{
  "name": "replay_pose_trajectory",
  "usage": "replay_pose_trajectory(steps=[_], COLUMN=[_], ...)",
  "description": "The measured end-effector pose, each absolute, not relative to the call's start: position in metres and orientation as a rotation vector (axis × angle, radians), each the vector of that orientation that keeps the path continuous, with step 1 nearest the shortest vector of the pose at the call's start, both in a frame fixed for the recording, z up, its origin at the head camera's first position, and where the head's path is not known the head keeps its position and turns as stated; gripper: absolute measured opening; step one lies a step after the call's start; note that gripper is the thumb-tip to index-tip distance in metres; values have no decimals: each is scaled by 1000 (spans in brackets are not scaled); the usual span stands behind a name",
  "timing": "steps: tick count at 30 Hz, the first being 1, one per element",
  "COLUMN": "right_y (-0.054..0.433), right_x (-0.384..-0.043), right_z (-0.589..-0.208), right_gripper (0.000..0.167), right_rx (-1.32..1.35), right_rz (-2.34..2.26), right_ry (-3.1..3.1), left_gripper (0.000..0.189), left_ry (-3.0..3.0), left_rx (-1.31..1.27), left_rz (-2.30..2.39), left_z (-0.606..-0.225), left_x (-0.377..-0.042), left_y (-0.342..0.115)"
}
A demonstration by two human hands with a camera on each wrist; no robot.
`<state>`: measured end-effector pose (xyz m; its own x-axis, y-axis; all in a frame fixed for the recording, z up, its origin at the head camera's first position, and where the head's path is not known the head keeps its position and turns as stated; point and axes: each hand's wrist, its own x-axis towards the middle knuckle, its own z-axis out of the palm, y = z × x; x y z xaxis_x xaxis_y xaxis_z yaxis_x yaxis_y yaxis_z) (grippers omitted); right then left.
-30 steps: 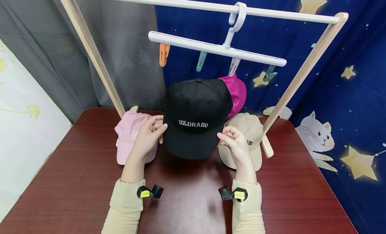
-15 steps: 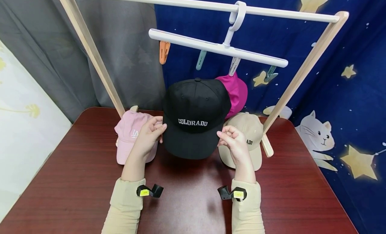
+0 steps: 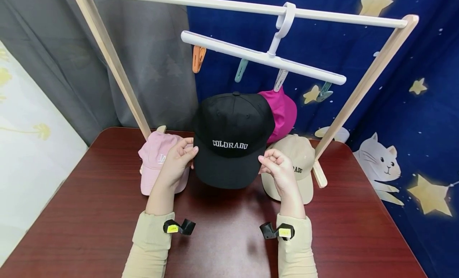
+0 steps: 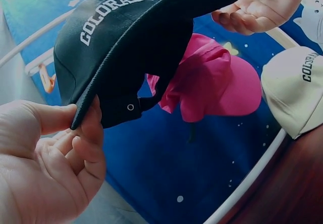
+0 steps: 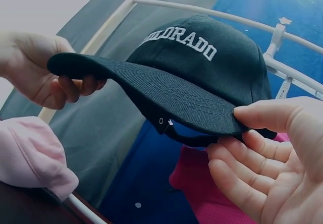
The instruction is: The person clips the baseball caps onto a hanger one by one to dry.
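Holding the black cap (image 3: 233,114) in front of and below the white hanger (image 3: 251,55), raised off the counter (image 3: 222,238), with the lettering turned toward the wearer. Pinching the brim (image 3: 229,172) at one edge with the left hand (image 3: 179,158) and at the opposite edge with the right hand (image 3: 277,166) — grip clamped on the brim at both sides, thumbs above and fingers beneath. To hold it well, press evenly on both edges, at one height, so as not to twist the brim or tilt the lettering. Pinch firmly enough to stop slipping, but without bending the stiff edge. Probably nose-light and heavy toward the crown, so best supported by reaching the fingers a little farther under the brim. Mind the loose strap (image 4: 118,112) at the back, apt to snag. Move slowly near the hanger, already tilted down toward the right end and likely to swing at a knock. Take care around the magenta cap (image 3: 285,114), hung below the hanger from a white clip (image 3: 281,79) and partly hidden behind the black one — touching or apart, impossible to tell. Hold both wrists high enough to clear the pink cap (image 3: 157,148), below the hanger's left end, and the beige cap (image 3: 301,156), below the right half.
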<state>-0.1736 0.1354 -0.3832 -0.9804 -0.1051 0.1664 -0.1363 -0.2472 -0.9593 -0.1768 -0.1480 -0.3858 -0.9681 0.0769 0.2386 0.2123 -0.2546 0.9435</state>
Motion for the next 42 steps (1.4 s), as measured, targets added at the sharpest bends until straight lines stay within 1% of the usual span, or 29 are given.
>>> replay_pose_trajectory(steps=[4,13,19,24,26,31,37,42], right_y=[137,145,150,148,147,140,129,121], right_x=[-174,-178,-183,-190,-193,-201,-213,-227], right_z=[-382,-373,-352,-326,-314,-285,-258,-242], right_gripper=[13,2,9,8,11,22,25,33], right_rx=[292,312,377,419,446,486,477,479], right_rz=[2415,2277,2191,2074,2028,1931,1844,1848], right_ry=[-1949,-2022,-1825,-1727,-1721,-1760,-1901,-2034], left_gripper=[19,17,16,17,16,15,17,16], left_ry=[-1844,-1818,-1825,-1809,-1804,-1787,-1784,-1787], left_rx=[-370,-344,-305,-306,-312,-335,-349,-344], left_rz=[-2408,-2438,-2440,-2452,-2452,-2456,-2464,-2466], left_z=[-386,-385,-384,-383,-383,-384,-385,-386], left_x=[-177,-176,-175,-175,-175,-176,-177,-176], left_y=[-147,-145,-144,-144,-144,-144,-145,-146])
